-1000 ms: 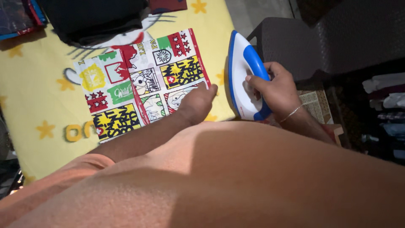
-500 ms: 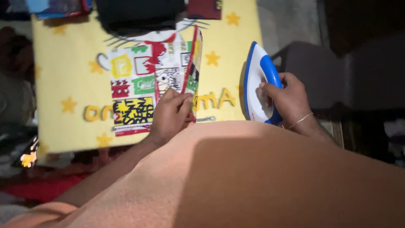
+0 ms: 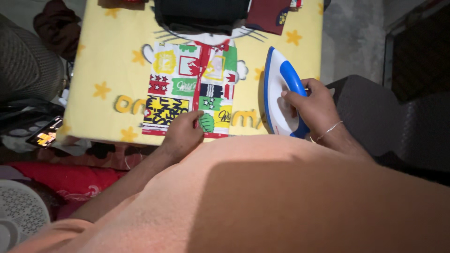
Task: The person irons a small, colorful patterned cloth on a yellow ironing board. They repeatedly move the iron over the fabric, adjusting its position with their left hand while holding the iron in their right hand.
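A folded cloth [image 3: 187, 84] with bright patchwork prints lies flat on a yellow star-patterned cover [image 3: 103, 70] over the table. My left hand [image 3: 180, 136] rests on the cloth's near edge, fingers pressing down at the red middle seam. My right hand [image 3: 311, 105] grips the blue handle of a white and blue iron [image 3: 279, 96], which stands on the cover just right of the cloth. An orange shirt fills the lower part of the view.
Dark folded clothes [image 3: 201, 14] and a maroon piece [image 3: 269, 16] lie at the table's far edge. A dark chair [image 3: 389, 122] stands to the right. On the left are a grey mesh object [image 3: 28, 65], a lit phone [image 3: 44, 136], red fabric [image 3: 61, 180] and a white fan [image 3: 18, 211].
My left hand folded the cloth's right half over to the left and laid it flat. The iron stayed in my right hand. The view shifted leftwards and back.
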